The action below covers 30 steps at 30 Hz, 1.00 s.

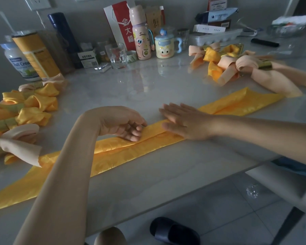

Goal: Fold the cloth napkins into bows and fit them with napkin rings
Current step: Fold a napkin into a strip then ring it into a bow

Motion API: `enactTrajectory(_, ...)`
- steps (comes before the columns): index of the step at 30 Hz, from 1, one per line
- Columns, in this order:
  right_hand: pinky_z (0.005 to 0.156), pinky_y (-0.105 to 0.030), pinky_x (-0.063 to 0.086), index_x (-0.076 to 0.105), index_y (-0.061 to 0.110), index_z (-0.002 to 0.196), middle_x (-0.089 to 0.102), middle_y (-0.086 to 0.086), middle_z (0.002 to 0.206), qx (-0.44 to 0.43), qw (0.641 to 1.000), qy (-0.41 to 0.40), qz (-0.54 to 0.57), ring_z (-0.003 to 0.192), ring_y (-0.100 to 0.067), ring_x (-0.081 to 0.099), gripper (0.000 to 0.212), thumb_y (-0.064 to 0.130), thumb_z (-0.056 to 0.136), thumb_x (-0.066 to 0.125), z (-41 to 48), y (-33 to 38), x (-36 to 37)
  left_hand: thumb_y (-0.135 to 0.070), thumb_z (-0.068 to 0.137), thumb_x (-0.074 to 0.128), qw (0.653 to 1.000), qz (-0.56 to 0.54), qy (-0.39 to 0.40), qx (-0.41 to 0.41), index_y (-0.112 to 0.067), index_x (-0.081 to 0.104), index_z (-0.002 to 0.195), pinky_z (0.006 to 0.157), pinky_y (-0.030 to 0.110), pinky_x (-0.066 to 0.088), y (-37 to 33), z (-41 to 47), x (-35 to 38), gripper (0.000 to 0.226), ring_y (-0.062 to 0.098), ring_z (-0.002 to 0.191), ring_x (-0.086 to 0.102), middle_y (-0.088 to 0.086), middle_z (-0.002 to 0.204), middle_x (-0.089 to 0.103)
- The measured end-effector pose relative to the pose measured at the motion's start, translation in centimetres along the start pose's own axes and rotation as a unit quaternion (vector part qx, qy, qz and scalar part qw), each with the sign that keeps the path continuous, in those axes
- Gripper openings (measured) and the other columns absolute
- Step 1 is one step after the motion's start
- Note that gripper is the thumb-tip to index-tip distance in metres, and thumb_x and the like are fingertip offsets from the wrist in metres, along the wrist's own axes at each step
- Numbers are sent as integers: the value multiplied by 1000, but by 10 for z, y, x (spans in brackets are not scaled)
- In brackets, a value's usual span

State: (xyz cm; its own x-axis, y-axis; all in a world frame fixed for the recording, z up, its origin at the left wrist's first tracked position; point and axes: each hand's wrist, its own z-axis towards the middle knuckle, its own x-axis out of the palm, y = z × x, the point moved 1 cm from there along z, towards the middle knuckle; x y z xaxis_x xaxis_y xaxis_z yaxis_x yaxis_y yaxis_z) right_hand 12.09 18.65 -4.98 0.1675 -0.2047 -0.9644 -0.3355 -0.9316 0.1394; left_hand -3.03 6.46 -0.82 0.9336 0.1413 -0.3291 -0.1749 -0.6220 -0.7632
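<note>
Folding stage, no ring fitted to this piece yet. Yellow napkin (131,152) lies as a long narrow band on the table (148,188), running from near left to far right. Left hand (122,124) sits at mid-band, fingers curled, tips on the folded upper edge; we cannot tell whether they pinch it or only press. Right hand (182,122) lies just beside it, fingers straight and together, palm flat on the cloth, gripping nothing. Finished bows (34,110) are heaped at the left; more bows (224,66) lie far right, one wearing a gold ring (264,65). We judge the crease is being set. Next move likely calls for bringing both ends in to the middle evenly, keeping the layers from slipping on the slick fabric.
</note>
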Motion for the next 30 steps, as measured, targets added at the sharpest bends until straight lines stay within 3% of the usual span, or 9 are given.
enactTrajectory(6, 115, -32, -11, -14, 20, 148, -17, -3, 157, 102, 994, -24, -23, 143, -16, -18, 66, 52, 96, 12, -4, -59, -7, -2, 94, 43, 1000, 3, -3, 1, 0, 59, 91, 47, 23, 52, 1, 3, -1, 16, 13, 46, 55, 6, 63, 50)
enactTrajectory(9, 115, -34, -6, -3, 15, 150, -9, -7, 158, 144, 987, -69, -28, 145, -20, -12, 66, 49, 98, 19, -5, -77, -12, -1, 94, 43, 1000, 12, -5, 3, -1, 59, 91, 49, 22, 52, 0, 1, 1, 17, 13, 48, 53, 6, 66, 48)
enactTrajectory(13, 111, -34, 19, 45, 12, 135, 36, -10, 146, 45, 983, -177, 3, 138, -24, 27, 44, 35, 97, 39, -6, -51, -22, -2, 94, 43, 1000, 22, -10, 6, -1, 58, 90, 50, 22, 53, -2, -2, 3, 15, 16, 55, 50, 7, 67, 47)
enactTrajectory(15, 104, -30, 30, 56, 13, 126, 51, -6, 133, -22, 985, -157, 68, 125, -20, 44, 36, 30, 96, 46, -8, -23, -27, -2, 94, 44, 1000, 16, -10, 5, -1, 56, 92, 50, 22, 54, -3, -3, 4, 12, 17, 57, 49, 8, 68, 47)
enactTrajectory(20, 84, -19, 36, 61, 15, 121, 57, -1, 115, -98, 989, -98, 57, 102, -12, 52, 30, 23, 92, 54, 0, 15, -28, -4, 93, 47, 999, -18, -25, 16, 0, 56, 98, 45, 22, 51, -4, -6, -1, 11, 18, 56, 50, 11, 72, 50)
enactTrajectory(24, 66, -6, 33, 63, 17, 109, 48, 15, 88, -104, 987, -104, 64, 81, -2, 45, 25, 18, 85, 63, 0, 16, -32, -9, 93, 50, 992, -12, -111, 61, -2, 58, 100, 41, 19, 44, -4, -4, -8, 13, 15, 54, 46, 10, 73, 56)
enactTrajectory(27, 65, -15, 34, 55, 22, 90, 43, 12, 81, -127, 982, -134, 43, 79, -9, 44, 16, 11, 79, 61, -5, 19, -25, -10, 93, 51, 987, 29, -146, 57, -2, 59, 104, 47, 20, 40, -2, -1, -8, 15, 15, 55, 48, 8, 72, 58)
enactTrajectory(30, 63, -25, 31, 49, 17, 79, 43, 4, 79, -189, 957, -215, -53, 74, -16, 42, 17, 5, 73, 59, -12, 20, -12, -12, 92, 52, 986, 82, -140, 44, -4, 59, 102, 50, 21, 38, -5, 0, -2, 14, 15, 57, 51, 7, 72, 59)
